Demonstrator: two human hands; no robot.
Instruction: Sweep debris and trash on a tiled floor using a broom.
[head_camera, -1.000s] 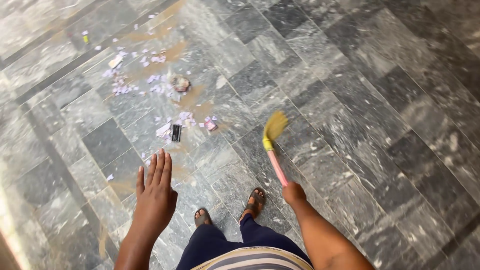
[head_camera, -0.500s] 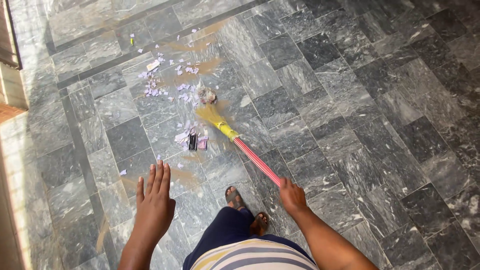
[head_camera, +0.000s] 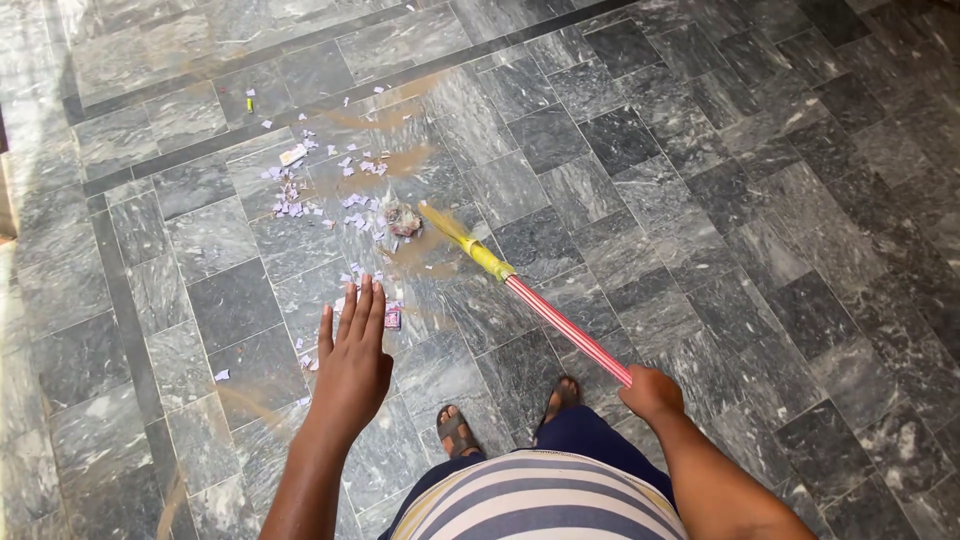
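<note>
My right hand (head_camera: 650, 390) grips the end of a broom's pink handle (head_camera: 565, 330). The broom's yellow bristle head (head_camera: 450, 228) touches the grey stone floor beside a crumpled wad of rubbish (head_camera: 402, 219). Small scraps of pale paper (head_camera: 290, 185) lie scattered on the floor beyond it, with streaks of brown dust around them. My left hand (head_camera: 353, 355) hovers flat over the floor with its fingers straight and together, holding nothing. A small pink scrap (head_camera: 392, 317) lies just past its fingertips. My feet in sandals (head_camera: 460, 432) stand below.
The floor is grey marbled stone tiles (head_camera: 700, 200) with a darker border strip (head_camera: 130, 330) on the left. A small yellow scrap (head_camera: 249, 102) lies at the far side of the litter. A pale ledge (head_camera: 6, 215) shows at the left edge.
The broom swung from my right front across to the litter, then drew back a little toward the right. My left hand rose forward over the scraps. The view shifted.
</note>
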